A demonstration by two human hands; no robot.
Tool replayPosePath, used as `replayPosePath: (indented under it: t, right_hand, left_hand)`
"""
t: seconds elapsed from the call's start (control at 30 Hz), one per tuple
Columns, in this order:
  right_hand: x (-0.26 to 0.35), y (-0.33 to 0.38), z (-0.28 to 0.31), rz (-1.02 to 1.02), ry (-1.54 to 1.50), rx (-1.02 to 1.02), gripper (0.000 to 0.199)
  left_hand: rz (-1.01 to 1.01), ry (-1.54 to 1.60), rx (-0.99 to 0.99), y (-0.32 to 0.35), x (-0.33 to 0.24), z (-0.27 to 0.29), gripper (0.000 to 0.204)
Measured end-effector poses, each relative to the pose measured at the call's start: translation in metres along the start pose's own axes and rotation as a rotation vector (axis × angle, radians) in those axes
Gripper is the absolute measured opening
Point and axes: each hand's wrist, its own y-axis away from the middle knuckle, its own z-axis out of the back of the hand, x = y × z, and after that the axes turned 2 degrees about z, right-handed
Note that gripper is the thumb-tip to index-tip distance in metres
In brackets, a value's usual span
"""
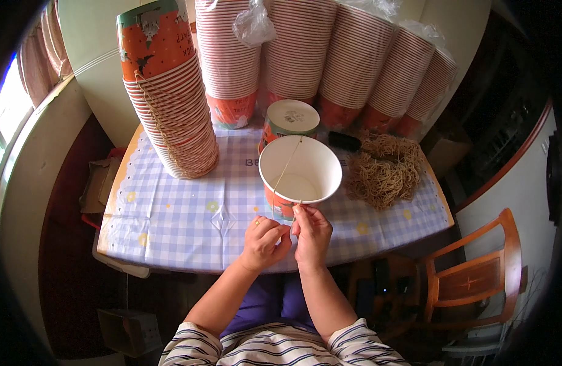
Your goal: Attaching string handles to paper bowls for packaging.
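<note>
In front of me on the table stands an upright paper bucket (317,177), white inside and orange printed outside. A thin tan string (287,168) starts at a hole in its far rim, crosses the opening and comes down over the near side to my hands. My right hand (312,236) pinches the string just below the near rim, thumb and forefinger together. Beside it, my left hand (265,244) is closed with curled fingers on the string; its exact grip is partly hidden. Behind the bucket, another bucket (293,117) stands upside down.
A tall nested bucket stack (171,116) with strings hanging down it stands at left. Several plastic-wrapped stacks (299,49) line the back. At right lie a heap of tan strings (384,171) and a black object (344,141). A checked tablecloth (183,226) covers the table; a wooden chair (470,280) stands right.
</note>
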Motion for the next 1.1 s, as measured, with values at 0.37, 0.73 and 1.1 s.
replayPosePath:
  t: [0.37,0.73,1.1]
  right_hand:
    - [0.004,0.0,-0.003,-0.007,-0.003,-0.025,0.015]
    - [0.005,-0.001,-0.006,-0.03,-0.019,-0.039,0.01]
    - [-0.002,-0.021,0.053,-0.033,0.094,-0.149,0.014]
  left_hand:
    - [-0.01,0.01,-0.004,-0.001,0.0,0.001,0.024]
    - [-0.014,0.008,-0.003,0.0,0.001,0.002,0.024]
    - [0.203,0.01,-0.136,-0.001,-0.004,0.02,0.035]
